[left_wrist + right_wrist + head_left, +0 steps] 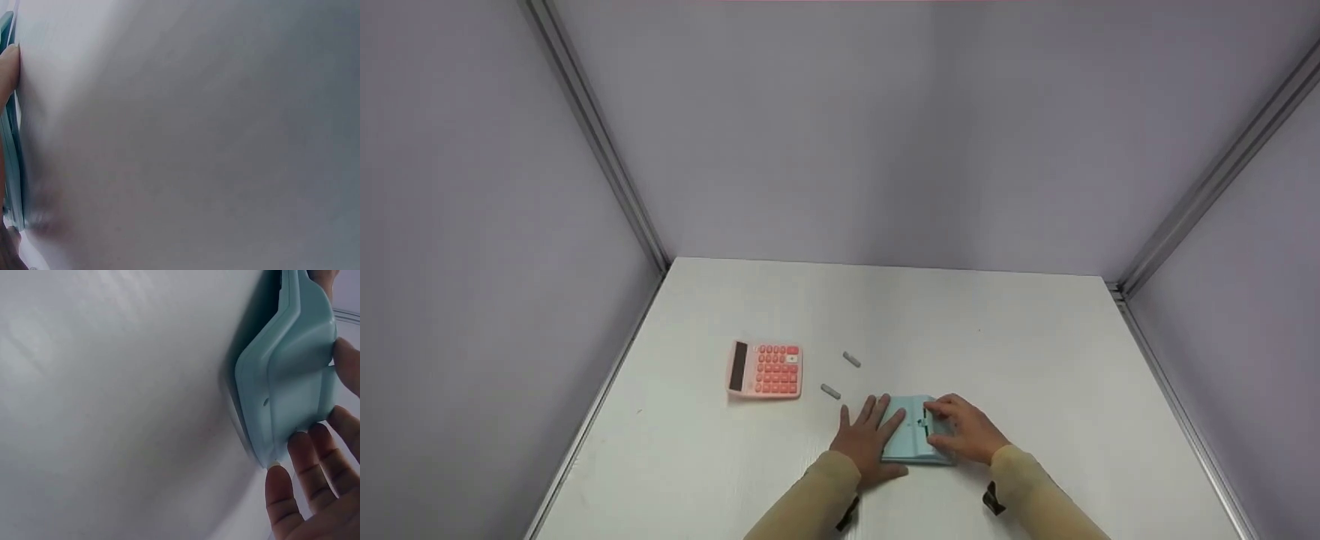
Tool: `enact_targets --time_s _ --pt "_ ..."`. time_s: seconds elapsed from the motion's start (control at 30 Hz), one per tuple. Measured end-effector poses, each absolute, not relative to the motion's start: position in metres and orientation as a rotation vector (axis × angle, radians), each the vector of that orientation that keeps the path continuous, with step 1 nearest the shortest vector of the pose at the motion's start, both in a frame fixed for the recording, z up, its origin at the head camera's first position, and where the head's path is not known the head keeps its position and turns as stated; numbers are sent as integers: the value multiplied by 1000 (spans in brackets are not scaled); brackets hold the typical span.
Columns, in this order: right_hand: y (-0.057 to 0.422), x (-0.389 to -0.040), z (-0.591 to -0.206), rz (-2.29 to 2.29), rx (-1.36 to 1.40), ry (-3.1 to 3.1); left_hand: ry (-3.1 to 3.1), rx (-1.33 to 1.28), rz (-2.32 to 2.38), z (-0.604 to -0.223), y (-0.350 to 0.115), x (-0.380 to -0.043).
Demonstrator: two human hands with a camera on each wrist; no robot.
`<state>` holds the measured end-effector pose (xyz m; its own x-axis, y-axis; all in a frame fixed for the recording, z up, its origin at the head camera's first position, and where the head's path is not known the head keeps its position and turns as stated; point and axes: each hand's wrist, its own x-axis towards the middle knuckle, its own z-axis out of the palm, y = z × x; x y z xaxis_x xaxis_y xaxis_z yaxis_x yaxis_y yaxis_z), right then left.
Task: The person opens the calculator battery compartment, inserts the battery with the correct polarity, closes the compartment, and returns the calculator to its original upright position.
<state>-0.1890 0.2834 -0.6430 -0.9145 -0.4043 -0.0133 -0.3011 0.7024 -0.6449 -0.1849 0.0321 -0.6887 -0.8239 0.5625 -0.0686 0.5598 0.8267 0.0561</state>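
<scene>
A light-blue calculator (904, 431) lies back side up on the white table, with dark slots of its battery compartment visible. My left hand (864, 444) rests with spread fingers on its left side, the thumb along the near edge. At the compartment, my right hand (966, 429) pinches a small light-blue battery cover (328, 392) between thumb and index finger. The other right fingertips touch the calculator's wedge-shaped body (292, 377) in the right wrist view. The left wrist view catches only a sliver of the calculator's edge (12, 163) and part of the left hand (8, 73).
Two small grey batteries, a farther battery (851, 359) and a nearer battery (830, 391), lie beyond the left hand. A pink calculator (765, 370) lies face up farther left. Grey panels (840, 135) enclose the table (1035, 337) at the back and sides.
</scene>
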Motion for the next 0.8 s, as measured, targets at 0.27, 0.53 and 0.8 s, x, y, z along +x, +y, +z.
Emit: enact_targets --time_s 0.27,0.53,0.8 --pt "283 -188 -643 -1024 -543 2728 2897 882 23 -687 33 -186" --pt "286 -188 -648 -1045 -553 2739 2934 878 84 -696 34 -187" --pt "282 -188 -646 -955 -548 2821 2897 861 46 -687 34 -185"
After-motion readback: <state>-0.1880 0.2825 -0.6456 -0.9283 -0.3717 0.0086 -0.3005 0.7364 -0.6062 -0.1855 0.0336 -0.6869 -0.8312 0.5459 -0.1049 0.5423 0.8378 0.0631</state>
